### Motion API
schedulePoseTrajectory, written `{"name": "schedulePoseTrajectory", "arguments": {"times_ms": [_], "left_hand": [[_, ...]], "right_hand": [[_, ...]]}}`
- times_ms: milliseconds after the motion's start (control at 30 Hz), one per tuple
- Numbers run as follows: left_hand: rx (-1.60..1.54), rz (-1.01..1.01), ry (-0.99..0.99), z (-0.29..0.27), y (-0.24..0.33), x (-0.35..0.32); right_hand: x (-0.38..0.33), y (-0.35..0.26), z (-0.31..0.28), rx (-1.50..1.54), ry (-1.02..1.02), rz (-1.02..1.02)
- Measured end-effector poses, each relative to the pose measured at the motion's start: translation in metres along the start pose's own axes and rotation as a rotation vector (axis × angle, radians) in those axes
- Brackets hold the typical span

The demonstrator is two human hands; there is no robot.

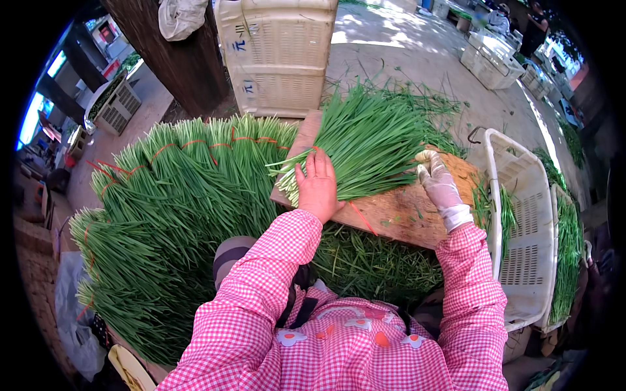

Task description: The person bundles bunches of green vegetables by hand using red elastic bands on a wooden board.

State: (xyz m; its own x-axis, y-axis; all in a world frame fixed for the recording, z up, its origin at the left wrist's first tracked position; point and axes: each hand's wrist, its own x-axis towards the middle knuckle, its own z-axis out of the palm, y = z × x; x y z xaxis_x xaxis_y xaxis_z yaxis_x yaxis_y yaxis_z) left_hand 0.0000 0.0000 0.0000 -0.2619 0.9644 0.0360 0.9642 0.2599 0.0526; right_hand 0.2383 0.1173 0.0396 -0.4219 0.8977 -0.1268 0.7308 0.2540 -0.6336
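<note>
while 1 left hand [319,187], grip spread, touches 1 green bunch [375,140], 1 right hand [439,184] adjoins it, grip unclear.

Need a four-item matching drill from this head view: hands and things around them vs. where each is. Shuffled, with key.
Things
1. Bare left hand
2. Right hand in thin whitish glove
3. Green leafy bundles with orange-red ties
4. Nearer white slatted plastic crate

Places
a. Right of the flat brown wooden board
b. At the pale stalk ends of the loose green bunch
c. Left of the board
d. By that bunch's leafy end

Pairs: 1-b, 2-d, 3-c, 4-a
</note>
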Motion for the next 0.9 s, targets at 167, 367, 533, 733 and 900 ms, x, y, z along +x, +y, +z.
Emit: {"name": "schedulePoseTrajectory", "arguments": {"times_ms": [167,367,533,733,900], "left_hand": [[0.01,0.033,0.122,0.006,-0.01,-0.001],[-0.044,0.049,0.111,0.005,-0.006,-0.003],[-0.008,0.07,0.07,0.007,-0.004,-0.012],[-0.016,0.074,0.111,0.009,-0.002,-0.012],[-0.001,0.072,0.157,0.016,-0.006,-0.005]], "right_hand": [[-0.051,-0.018,0.047,-0.7,-0.189,-0.193],[-0.057,-0.033,0.102,-0.798,-0.365,-0.253],[-0.058,-0.035,0.095,-0.555,-0.445,-0.267],[-0.055,-0.04,0.095,-0.241,-0.311,-0.545],[-0.034,-0.025,0.141,0.606,-0.311,-0.484]]}}
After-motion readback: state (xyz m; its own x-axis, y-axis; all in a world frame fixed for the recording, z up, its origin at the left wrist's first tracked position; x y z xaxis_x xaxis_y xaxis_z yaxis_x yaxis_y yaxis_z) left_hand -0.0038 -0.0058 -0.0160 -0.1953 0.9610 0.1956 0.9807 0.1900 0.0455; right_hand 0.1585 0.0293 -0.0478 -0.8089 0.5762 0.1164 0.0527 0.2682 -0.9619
